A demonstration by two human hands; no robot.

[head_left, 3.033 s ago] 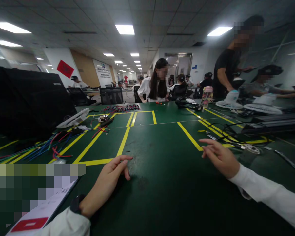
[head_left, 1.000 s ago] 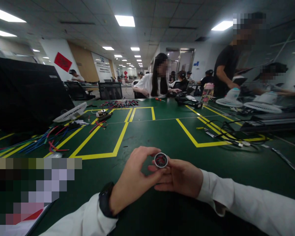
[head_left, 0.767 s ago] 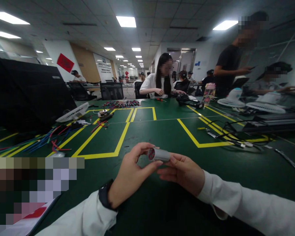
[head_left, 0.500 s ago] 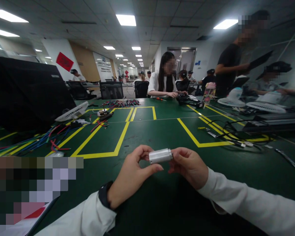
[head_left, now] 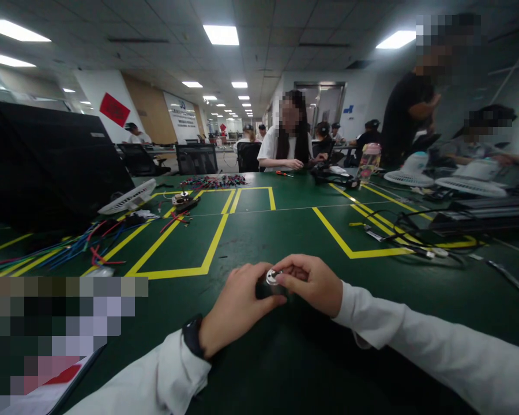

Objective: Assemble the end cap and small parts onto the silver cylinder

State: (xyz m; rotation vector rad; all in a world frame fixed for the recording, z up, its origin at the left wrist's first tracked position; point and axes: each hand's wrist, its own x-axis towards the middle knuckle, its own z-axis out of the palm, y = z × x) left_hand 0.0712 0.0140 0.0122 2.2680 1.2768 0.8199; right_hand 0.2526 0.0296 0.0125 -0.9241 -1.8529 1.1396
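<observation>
A silver metal cylinder (head_left: pixel 272 279) stands roughly upright between my hands, low over the green table, its round end face with small dark holes turned up toward me. Wrapped around its side, my left hand (head_left: pixel 244 305) has the thumb in front and the fingers behind. The fingertips of my right hand (head_left: pixel 308 282) are pinched together at the top edge of the cylinder. Whether a small part is between those fingertips cannot be made out. The lower body of the cylinder is dark and partly covered by my left hand.
Loose coloured wires (head_left: pixel 75 245) and a small device (head_left: pixel 184 200) lie to the left, near a black monitor (head_left: pixel 47 167). Black cables (head_left: pixel 409 230) and white fans (head_left: pixel 410 173) are on the right. Across the table sits a person (head_left: pixel 285 144) beside an orange screwdriver (head_left: pixel 284 174).
The cylinder has turned from lying sideways to upright, end face up. My right hand has moved left and over its top. The standing person's arms at the right have changed position.
</observation>
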